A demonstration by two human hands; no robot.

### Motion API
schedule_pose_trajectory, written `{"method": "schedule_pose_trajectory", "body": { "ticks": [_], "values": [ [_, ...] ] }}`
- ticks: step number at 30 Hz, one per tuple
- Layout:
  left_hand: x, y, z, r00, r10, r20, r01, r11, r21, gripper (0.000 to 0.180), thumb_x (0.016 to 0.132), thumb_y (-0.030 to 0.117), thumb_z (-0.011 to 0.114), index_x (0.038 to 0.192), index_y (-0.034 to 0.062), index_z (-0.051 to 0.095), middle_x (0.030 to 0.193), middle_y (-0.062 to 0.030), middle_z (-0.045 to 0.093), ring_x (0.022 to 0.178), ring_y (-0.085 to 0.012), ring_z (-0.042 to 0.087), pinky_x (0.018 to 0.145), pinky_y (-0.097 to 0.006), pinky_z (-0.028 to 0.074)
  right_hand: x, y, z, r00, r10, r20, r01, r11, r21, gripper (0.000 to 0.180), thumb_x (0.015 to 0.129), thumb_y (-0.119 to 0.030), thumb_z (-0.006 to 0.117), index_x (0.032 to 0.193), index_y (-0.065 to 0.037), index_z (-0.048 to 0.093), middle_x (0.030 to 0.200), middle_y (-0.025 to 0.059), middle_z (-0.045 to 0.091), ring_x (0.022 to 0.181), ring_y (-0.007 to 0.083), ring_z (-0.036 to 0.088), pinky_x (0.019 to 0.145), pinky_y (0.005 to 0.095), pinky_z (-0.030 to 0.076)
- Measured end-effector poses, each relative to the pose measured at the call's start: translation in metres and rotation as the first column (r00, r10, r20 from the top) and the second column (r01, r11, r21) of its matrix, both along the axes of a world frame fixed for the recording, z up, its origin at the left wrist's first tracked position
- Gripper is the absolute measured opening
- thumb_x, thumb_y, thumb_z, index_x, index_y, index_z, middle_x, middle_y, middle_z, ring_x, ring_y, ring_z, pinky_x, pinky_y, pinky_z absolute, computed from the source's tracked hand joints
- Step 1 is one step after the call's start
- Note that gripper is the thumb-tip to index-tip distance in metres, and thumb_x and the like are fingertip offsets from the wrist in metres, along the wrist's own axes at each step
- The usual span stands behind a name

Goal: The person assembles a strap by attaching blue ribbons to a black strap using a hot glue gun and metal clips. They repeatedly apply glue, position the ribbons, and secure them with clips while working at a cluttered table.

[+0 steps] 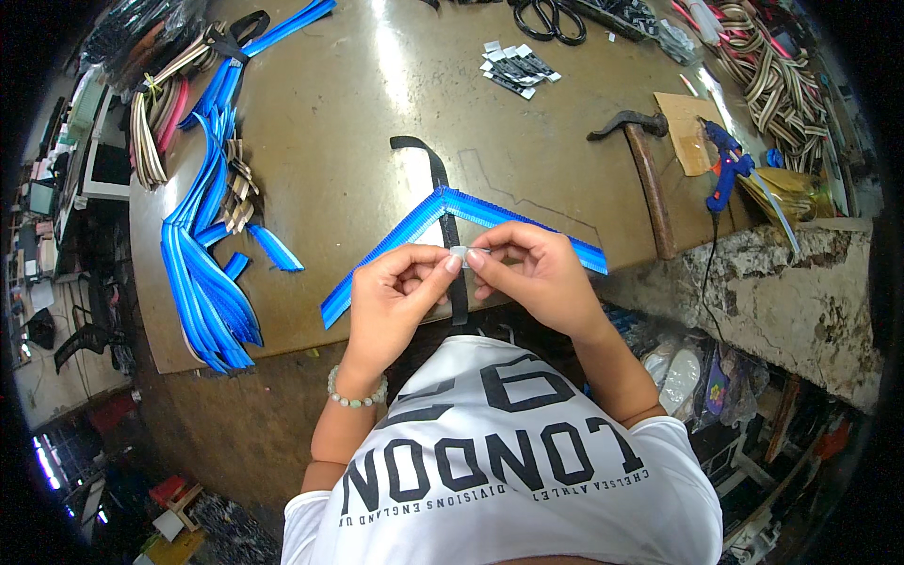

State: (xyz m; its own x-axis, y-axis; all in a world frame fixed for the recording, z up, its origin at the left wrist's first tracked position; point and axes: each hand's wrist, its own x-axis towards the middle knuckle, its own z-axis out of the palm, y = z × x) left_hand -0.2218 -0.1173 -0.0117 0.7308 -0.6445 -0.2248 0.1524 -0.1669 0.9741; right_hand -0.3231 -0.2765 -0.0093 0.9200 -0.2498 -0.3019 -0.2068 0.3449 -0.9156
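Note:
Close to the table's near edge, my left hand [400,287] and my right hand [535,268] meet, both closed. Thumbs and fingertips pinch a small pale grey-white label [460,252] between them. Just beyond, a blue woven strap [377,259] with light edging lies bent into a wide V, its peak pointing away from me. A black strap [438,169] crosses under that peak and runs back beneath my hands; its curled far end lifts a little. The hands partly cover both straps.
Bundled blue straps [202,264] lie at left. A hammer [645,160] and blue glue gun [725,165] with cord are at right. Farther back are small labels [518,68], black-handled scissors [549,21] and coiled beige straps [782,94]. The table edge [301,350] is near me.

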Motion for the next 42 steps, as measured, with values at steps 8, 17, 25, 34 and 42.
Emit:
{"method": "schedule_pose_trajectory", "body": {
  "ticks": [8, 17, 25, 34, 42],
  "values": [
    [0.036, -0.028, -0.004, 0.801, -0.174, 0.574, -0.001, 0.957, 0.291, 0.022, 0.085, 0.017, 0.071, 0.084, -0.0047, 0.067, 0.074, -0.0179, 0.064, 0.062, -0.0249, 0.060, 0.059, -0.035, 0.048, 0.040, -0.019, -0.015, 0.998, -0.042, -0.046, 0.006, 0.799, -0.602, 0.022, 0.088, -0.017, 0.072, 0.085, 0.004, 0.066, 0.062, 0.0058, 0.065, 0.055, 0.0082, 0.061, 0.051, 0.0234, 0.047],
    [0.052, -0.039, -0.008, 0.872, -0.212, 0.442, 0.024, 0.919, 0.394, 0.026, 0.088, 0.019, 0.071, 0.085, -0.0046, 0.061, 0.069, -0.0172, 0.063, 0.058, -0.0241, 0.059, 0.059, -0.035, 0.048, 0.057, -0.026, -0.029, 0.982, -0.095, -0.162, -0.041, 0.734, -0.678, 0.027, 0.077, -0.024, 0.076, 0.074, 0.002, 0.067, 0.067, 0.0166, 0.066, 0.061, 0.0289, 0.067, 0.060, 0.0367, 0.052],
    [0.050, -0.038, -0.018, 0.879, -0.105, 0.466, -0.053, 0.948, 0.313, 0.022, 0.088, 0.014, 0.070, 0.094, -0.0011, 0.056, 0.070, -0.0108, 0.059, 0.058, -0.0170, 0.054, 0.057, -0.031, 0.046, 0.060, -0.028, -0.033, 0.981, -0.090, -0.174, -0.049, 0.747, -0.663, 0.028, 0.077, -0.025, 0.076, 0.073, 0.001, 0.067, 0.065, 0.0167, 0.066, 0.061, 0.0298, 0.067, 0.060, 0.0381, 0.052],
    [0.033, -0.012, -0.019, 0.798, -0.171, 0.578, 0.079, 0.980, 0.181, 0.018, 0.078, -0.001, 0.072, 0.093, 0.0012, 0.064, 0.096, -0.0064, 0.056, 0.077, -0.0142, 0.055, 0.061, -0.026, 0.046, 0.061, -0.030, -0.028, 0.978, -0.056, -0.200, -0.079, 0.791, -0.606, 0.027, 0.079, -0.022, 0.075, 0.071, 0.002, 0.065, 0.060, 0.0151, 0.065, 0.049, 0.0228, 0.065, 0.055, 0.0347, 0.052],
    [0.033, -0.027, -0.028, 0.783, 0.007, 0.622, -0.074, 0.994, 0.082, 0.016, 0.076, -0.003, 0.074, 0.090, 0.0000, 0.068, 0.085, -0.0079, 0.060, 0.065, -0.0138, 0.053, 0.059, -0.027, 0.045, 0.059, -0.029, -0.031, 0.985, -0.040, -0.166, -0.083, 0.736, -0.671, 0.026, 0.083, -0.019, 0.075, 0.075, 0.002, 0.062, 0.057, 0.0066, 0.063, 0.045, 0.0108, 0.060, 0.043, 0.0262, 0.045]
  ]
}}
